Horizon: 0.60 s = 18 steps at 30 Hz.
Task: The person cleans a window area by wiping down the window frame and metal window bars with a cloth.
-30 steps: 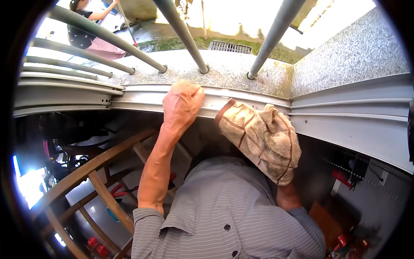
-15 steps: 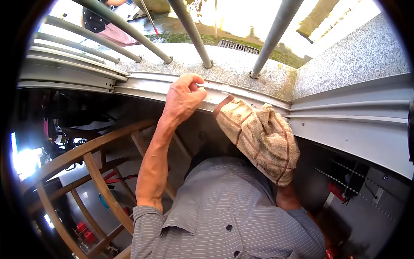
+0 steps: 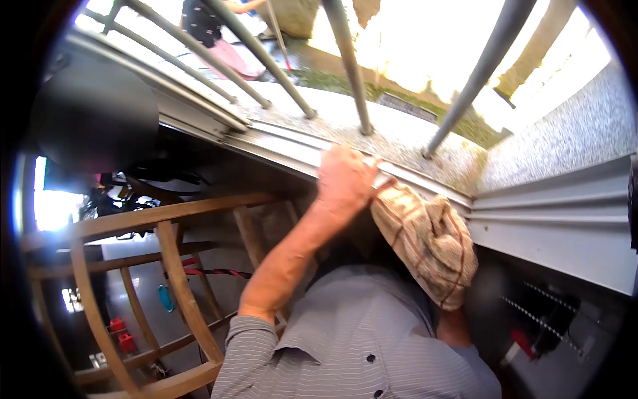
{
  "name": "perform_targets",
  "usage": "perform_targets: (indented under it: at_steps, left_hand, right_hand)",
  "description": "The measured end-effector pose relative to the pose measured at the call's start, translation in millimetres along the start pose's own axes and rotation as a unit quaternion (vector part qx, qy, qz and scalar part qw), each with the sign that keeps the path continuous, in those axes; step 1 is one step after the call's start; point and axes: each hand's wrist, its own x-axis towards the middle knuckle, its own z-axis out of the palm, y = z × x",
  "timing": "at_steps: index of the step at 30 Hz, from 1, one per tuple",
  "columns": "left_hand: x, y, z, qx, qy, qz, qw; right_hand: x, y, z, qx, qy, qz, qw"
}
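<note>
My left hand (image 3: 347, 179) is at the window's metal track (image 3: 286, 147), its fingers curled and slightly smeared by motion. Whatever it may grip there is hidden from me. Just to its right, a beige terry towel (image 3: 428, 243) with brown stripes has its bound corner close to my left fingertips. The towel is bunched over my right hand, covering the fingers; only the wrist (image 3: 453, 326) shows below it. My right hand holds the towel against the inner side of the window frame.
Upright metal bars (image 3: 349, 66) stand in the speckled stone sill (image 3: 399, 139) beyond the track. A wooden ladder-like frame (image 3: 179, 286) is at the lower left. Outside is a person in pink (image 3: 229, 60). Beaded chains (image 3: 541, 322) hang at the lower right.
The view has swung, so the window slants more. My left hand has moved right along the track, closer to the towel's corner. My right hand still has the towel.
</note>
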Motion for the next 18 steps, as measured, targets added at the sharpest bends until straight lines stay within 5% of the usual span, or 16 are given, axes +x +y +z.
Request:
perform_targets:
  at_steps: [7,9,11,13,18]
  left_hand:
    - [6.6,23.3,-8.2,-0.030,-0.026,0.056,0.998]
    - [3.8,16.3,-5.4,-0.055,-0.096,0.115,0.987]
    - [-1.9,12.7,-28.8,-0.230,-0.114,0.015,0.966]
    - [-16.0,-5.1,-14.2,-0.348,-0.025,-0.025,0.937]
    - [-15.8,-7.9,-18.7,-0.304,0.003,-0.047,0.951]
  right_hand:
    - [2.6,2.5,1.3,0.004,0.003,-0.025,1.000]
    - [3.6,3.3,0.2,-0.002,0.002,-0.027,1.000]
    - [4.5,5.2,0.4,-0.005,0.001,-0.028,1.000]
    - [3.1,7.1,-0.6,-0.006,0.000,-0.024,1.000]
    - [0.5,7.7,-0.3,-0.004,-0.003,-0.019,1.000]
